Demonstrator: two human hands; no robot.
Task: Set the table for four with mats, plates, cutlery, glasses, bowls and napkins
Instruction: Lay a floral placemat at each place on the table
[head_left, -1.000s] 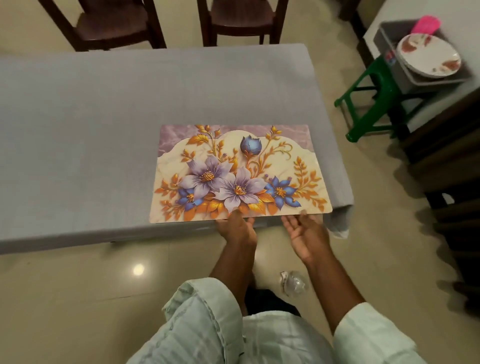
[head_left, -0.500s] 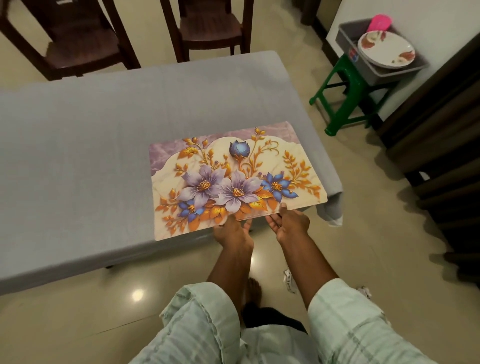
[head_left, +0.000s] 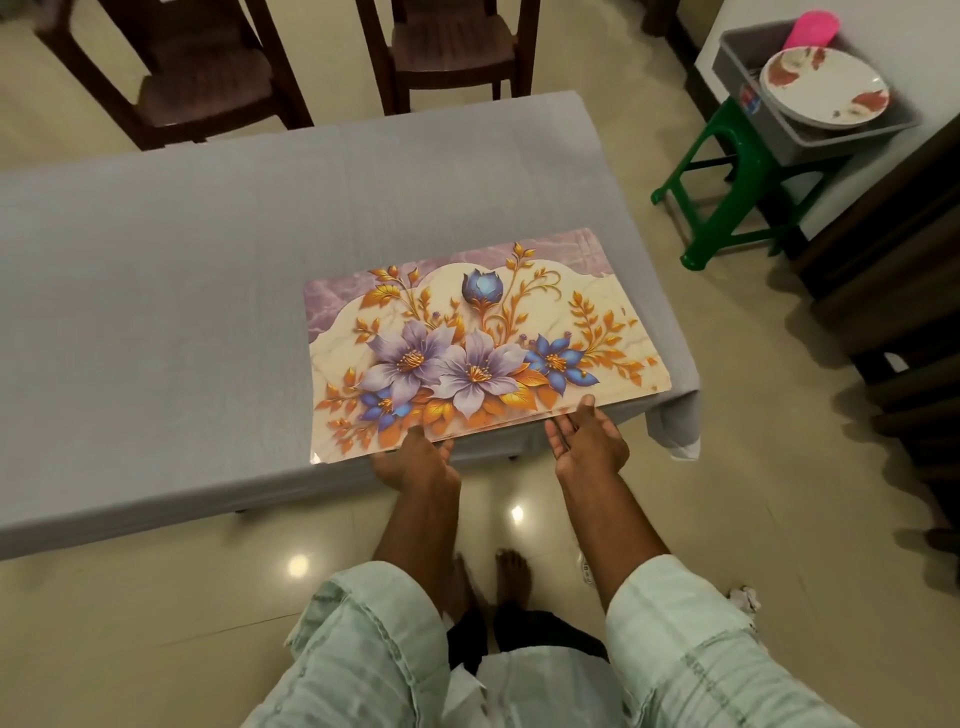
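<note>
A stack of floral place mats (head_left: 483, 343) lies on the grey-clothed table (head_left: 182, 312) near its right end, with the near edge sticking out past the table's edge. My left hand (head_left: 415, 462) pinches that near edge, thumb on top and fingers underneath. To its right, my right hand (head_left: 587, 441) is turned palm up with relaxed fingers, and its thumb tip touches the mats' edge. Layered edges show between the hands. White plates with red marks (head_left: 826, 93) are stacked in a grey tub (head_left: 789, 140) at the far right.
The tub rests on a green stool (head_left: 727, 176) beside the table's right end, with a pink object (head_left: 810, 28) in it. Two dark wooden chairs (head_left: 197, 78) (head_left: 452, 47) stand at the far side. Dark furniture (head_left: 893, 291) lines the right wall.
The right hand has let go of the mat edge and turned palm up. The left hand still holds the edge. The mats sit much as before while the view shifted.
</note>
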